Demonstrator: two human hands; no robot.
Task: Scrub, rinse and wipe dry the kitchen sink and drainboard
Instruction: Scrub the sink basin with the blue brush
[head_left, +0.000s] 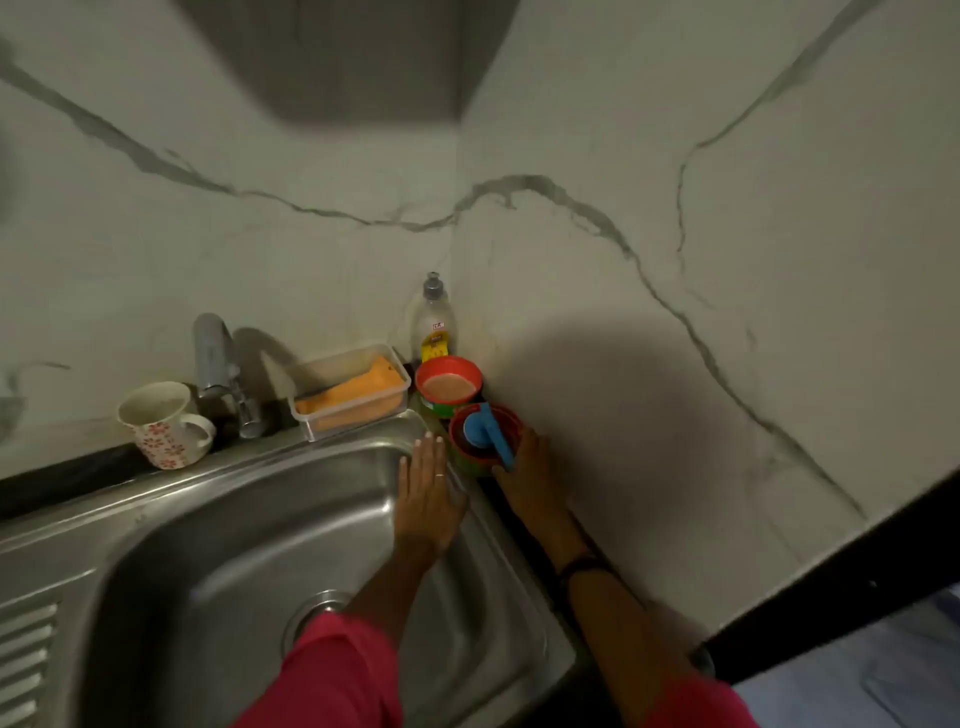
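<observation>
The steel sink (223, 545) fills the lower left, its drain partly hidden by my pink sleeve. A ribbed drainboard (26, 654) shows at the left edge. My left hand (426, 488) lies flat with straight fingers on the sink's far right corner. At the rim's right side, my right hand (524, 473) grips a red and green tub (470, 447) that has a blue scrubber (491, 431) in it. The fingers are mostly hidden behind the tub.
Behind it stands a second red tub of paste (448, 387), a dish soap bottle (432, 322) and a clear tray with an orange sponge (353, 395). A tap (218, 364) and a flowered mug (163, 423) stand at the back left. Marble walls close the corner.
</observation>
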